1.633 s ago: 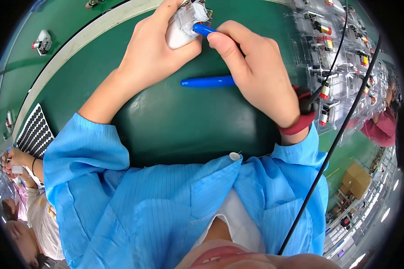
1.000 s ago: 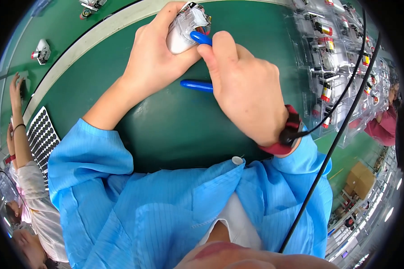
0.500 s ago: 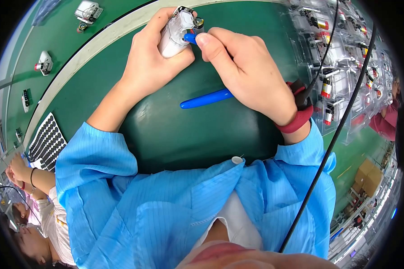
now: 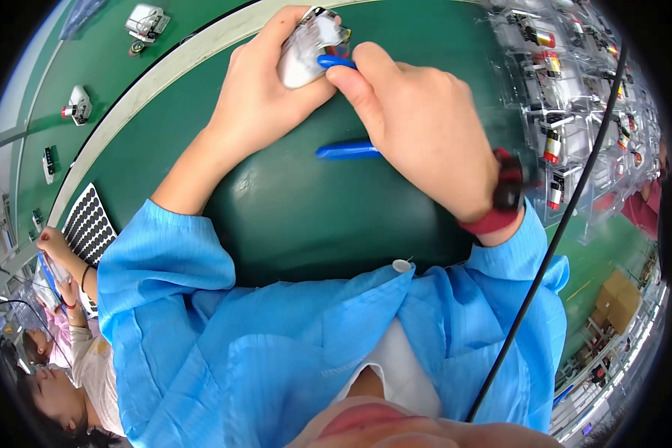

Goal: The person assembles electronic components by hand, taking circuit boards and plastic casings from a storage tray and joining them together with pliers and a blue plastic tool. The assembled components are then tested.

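Observation:
My left hand [image 4: 257, 97] grips a small white device [image 4: 306, 54] with exposed parts at its top, held above the dark green mat [image 4: 313, 216]. My right hand [image 4: 418, 127] pinches a blue tool [image 4: 334, 62] whose tip touches the device. A second blue handle [image 4: 347, 151] sticks out to the left from under my right hand, low over the mat. A dark band with red sits on my right wrist [image 4: 504, 198]. Both arms wear blue sleeves.
Clear plastic trays [image 4: 567, 112] of small parts with red ends line the right side. Small white devices [image 4: 148, 21] ride a green belt at upper left. Another person [image 4: 67, 261] works at lower left beside a sheet of black dots [image 4: 89, 224]. A black cable [image 4: 552, 246] hangs at right.
Both hands have kept the device and blue tool together, shifting slightly toward the far edge of the mat. The view has tilted, and the blue handle under my right hand has swung a little.

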{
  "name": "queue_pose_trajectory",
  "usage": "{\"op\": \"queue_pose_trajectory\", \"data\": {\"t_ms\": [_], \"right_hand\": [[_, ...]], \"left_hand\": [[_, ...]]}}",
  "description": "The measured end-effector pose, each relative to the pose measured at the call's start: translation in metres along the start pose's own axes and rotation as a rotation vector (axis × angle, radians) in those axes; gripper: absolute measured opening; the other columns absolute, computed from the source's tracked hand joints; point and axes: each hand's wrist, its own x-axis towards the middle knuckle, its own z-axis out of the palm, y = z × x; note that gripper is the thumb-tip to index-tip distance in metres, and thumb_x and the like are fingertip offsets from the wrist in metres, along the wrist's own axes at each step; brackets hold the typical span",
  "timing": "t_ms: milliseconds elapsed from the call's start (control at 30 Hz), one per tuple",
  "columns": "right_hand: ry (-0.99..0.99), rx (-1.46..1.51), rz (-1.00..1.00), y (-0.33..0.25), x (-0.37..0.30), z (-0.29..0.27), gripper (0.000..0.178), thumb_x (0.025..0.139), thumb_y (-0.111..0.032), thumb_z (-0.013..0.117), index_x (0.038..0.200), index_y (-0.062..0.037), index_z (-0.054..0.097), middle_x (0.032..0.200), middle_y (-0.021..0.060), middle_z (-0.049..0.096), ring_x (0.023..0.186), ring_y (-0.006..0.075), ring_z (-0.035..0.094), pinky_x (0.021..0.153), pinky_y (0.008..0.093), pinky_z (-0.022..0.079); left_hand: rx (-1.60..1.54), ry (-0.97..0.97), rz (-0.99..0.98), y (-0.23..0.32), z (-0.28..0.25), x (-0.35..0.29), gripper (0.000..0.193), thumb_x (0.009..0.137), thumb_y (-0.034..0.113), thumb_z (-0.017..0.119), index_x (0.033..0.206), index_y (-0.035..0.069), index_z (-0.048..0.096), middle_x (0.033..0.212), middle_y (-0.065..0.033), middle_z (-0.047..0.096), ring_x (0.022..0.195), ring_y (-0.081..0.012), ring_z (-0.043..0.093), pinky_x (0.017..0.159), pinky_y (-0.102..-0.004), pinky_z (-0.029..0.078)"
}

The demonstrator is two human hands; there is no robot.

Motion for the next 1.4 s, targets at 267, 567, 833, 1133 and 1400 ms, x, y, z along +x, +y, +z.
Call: {"op": "queue_pose_trajectory", "data": {"t_ms": [267,567,833,1133,1400], "right_hand": [[0.004,0.508,0.142,0.01,0.004,0.0,0.036,0.096,-0.027,0.049,0.074,0.0009,0.055,0.064,0.0222,0.054,0.062,0.0418,0.054,0.055,0.0476,0.041],[-0.135,0.446,0.126,0.007,0.008,-0.009,0.035,0.096,-0.028,0.048,0.077,-0.0004,0.057,0.06,0.0191,0.055,0.059,0.0381,0.057,0.054,0.0463,0.043],[-0.101,0.189,0.09,0.004,-0.004,-0.008,0.034,0.096,-0.029,0.047,0.078,-0.001,0.055,0.06,0.0177,0.058,0.058,0.037,0.059,0.052,0.045,0.046],[-0.141,0.383,0.122,0.006,-0.003,-0.012,0.032,0.096,-0.026,0.049,0.079,0.0004,0.055,0.061,0.0191,0.057,0.058,0.0385,0.057,0.052,0.0472,0.043],[-0.125,0.477,0.115,0.018,-0.005,-0.014,0.033,0.096,-0.025,0.048,0.078,0.0011,0.055,0.062,0.0205,0.055,0.06,0.0403,0.055,0.053,0.0477,0.042]], "left_hand": [[-0.274,-0.056,0.132,-0.015,0.001,-0.001,0.05,0.073,0.0,0.061,0.121,0.005,0.05,0.104,-0.0046,0.058,0.094,-0.0121,0.056,0.084,-0.0266,0.046],[-0.233,-0.068,0.159,-0.012,0.002,0.004,0.049,0.072,0.003,0.064,0.119,0.006,0.051,0.104,-0.0065,0.061,0.095,-0.0154,0.06,0.085,-0.0279,0.048],[-0.146,0.007,0.208,-0.011,0.01,0.002,0.047,0.071,0.008,0.069,0.116,0.008,0.053,0.099,-0.0083,0.066,0.09,-0.0218,0.066,0.08,-0.0304,0.051],[-0.15,-0.007,0.175,-0.012,0.012,0.003,0.047,0.072,0.012,0.071,0.116,0.008,0.055,0.099,-0.0084,0.066,0.089,-0.0208,0.066,0.08,-0.0305,0.051],[-0.146,-0.023,0.167,-0.006,0.018,0.007,0.047,0.071,0.011,0.07,0.115,0.008,0.055,0.098,-0.008,0.066,0.089,-0.0207,0.066,0.08,-0.03,0.051]]}}
